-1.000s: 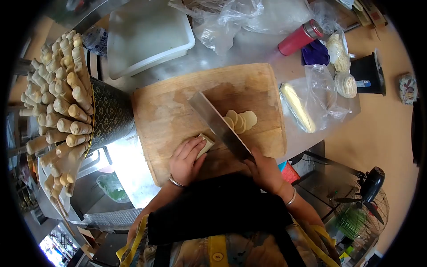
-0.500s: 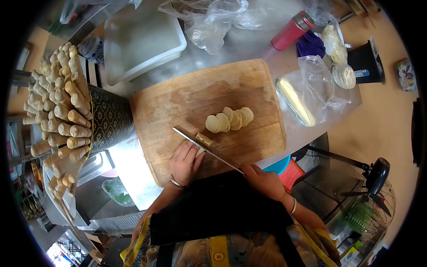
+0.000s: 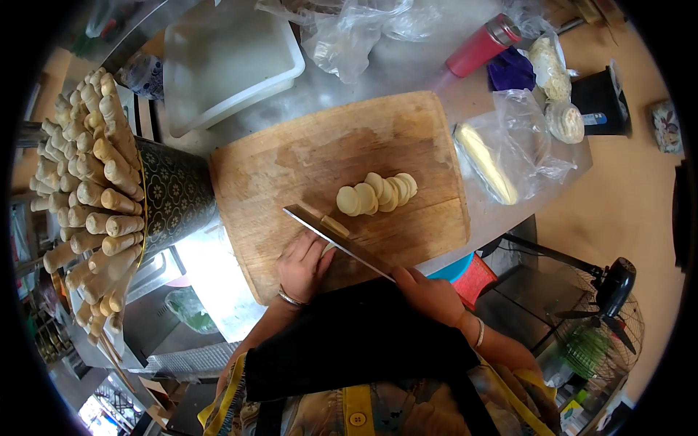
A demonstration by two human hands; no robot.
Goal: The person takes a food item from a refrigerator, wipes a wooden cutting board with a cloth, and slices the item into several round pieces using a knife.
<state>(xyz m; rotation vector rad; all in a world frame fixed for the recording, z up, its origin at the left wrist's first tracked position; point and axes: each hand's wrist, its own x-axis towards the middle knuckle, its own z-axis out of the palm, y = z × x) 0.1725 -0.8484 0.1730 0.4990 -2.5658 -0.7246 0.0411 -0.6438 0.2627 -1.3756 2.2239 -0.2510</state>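
Note:
A cleaver (image 3: pixel 338 240) is held in my right hand (image 3: pixel 430 294), fingers wrapped round its handle. Its blade slants across the lower part of the wooden cutting board (image 3: pixel 291 160). My left hand (image 3: pixel 300 267) presses down on a pale block (image 3: pixel 328 249), mostly hidden by fingers and blade. On the blade's far side lies a small pale piece (image 3: pixel 335 226), close against the metal. Round pale slices (image 3: pixel 376 192) overlap in a row near the middle of the board.
Left stands a patterned bin (image 3: pixel 174 192) full of pale sticks. A white tray (image 3: pixel 291 62) and plastic bags (image 3: pixel 349 36) are behind the board. To the right are a red flask (image 3: pixel 476 51), a wrapped yellow roll (image 3: pixel 486 163) and a fan (image 3: pixel 618 280).
My right hand has moved the cleaver left, from beside the slices onto the block under my left hand. All the round slices now show. A small piece lies beyond the blade.

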